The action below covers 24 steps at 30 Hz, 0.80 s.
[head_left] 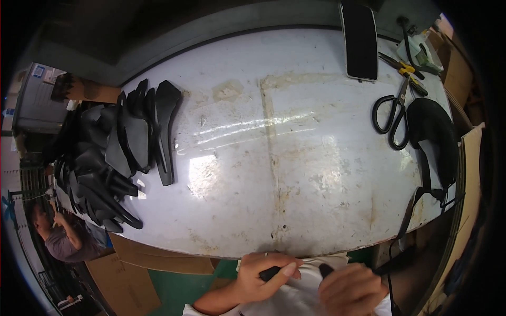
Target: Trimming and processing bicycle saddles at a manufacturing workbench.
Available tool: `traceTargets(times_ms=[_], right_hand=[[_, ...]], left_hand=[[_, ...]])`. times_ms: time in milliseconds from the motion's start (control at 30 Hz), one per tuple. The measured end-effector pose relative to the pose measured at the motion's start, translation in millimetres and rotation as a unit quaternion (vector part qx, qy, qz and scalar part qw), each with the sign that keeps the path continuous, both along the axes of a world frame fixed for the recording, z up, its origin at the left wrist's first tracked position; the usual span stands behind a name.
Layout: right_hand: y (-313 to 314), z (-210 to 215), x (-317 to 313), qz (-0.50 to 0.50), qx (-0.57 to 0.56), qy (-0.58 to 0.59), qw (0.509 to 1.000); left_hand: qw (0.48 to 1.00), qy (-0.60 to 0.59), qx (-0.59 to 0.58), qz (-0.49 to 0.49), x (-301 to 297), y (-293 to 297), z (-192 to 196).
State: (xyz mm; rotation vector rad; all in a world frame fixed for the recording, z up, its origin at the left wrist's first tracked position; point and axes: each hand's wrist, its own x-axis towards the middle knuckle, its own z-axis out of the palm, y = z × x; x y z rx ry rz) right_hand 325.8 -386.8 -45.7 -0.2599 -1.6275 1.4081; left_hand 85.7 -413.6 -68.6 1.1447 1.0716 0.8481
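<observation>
My left hand [269,274] is closed at the table's near edge, thumb pressed over a small black piece [269,273] that pokes out of the fist. Beside it, to the right, my right hand [352,290] is curled, slightly blurred, with a dark tip [326,270] showing by its fingers. Whether both ends belong to one piece, I cannot tell. At the table's left lies a heap of smooth black moulded pieces [100,152], and one long piece [165,126] forms its right side.
Black-handled scissors [392,118] lie at right, near yellow-handled pliers [405,67] and a phone [360,45]. A black curved item [433,139] with a strap is at the right edge. Cardboard [124,282] stands below left; another person [68,234] is at far left.
</observation>
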Motion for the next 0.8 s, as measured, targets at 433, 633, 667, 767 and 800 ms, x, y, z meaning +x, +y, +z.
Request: traceTargets(times_ms=[433, 633, 667, 767, 800], right_hand=[[-15, 5, -29, -0.059, -0.278, -0.286, 0.915], [-15, 10, -29, 0.006, -0.392, -0.194, 0.899], [-14, 11, -31, -0.019, -0.346, -0.231, 0.909], [-19, 17, -36, -0.129, -0.248, -0.190, 0.941], [-14, 15, -39, -0.134, -0.246, -0.192, 0.941]], left_hand=[[0.803, -0.530, 0.097, 0.256, -17, -7, 34], [0.883, -0.387, 0.236, 0.124, -31, 1, 60], [0.882, -0.391, 0.235, 0.120, -31, 3, 58], [0.830, -0.484, 0.266, 0.081, -30, 9, 38], [0.866, -0.382, 0.247, 0.206, -23, 12, 40]])
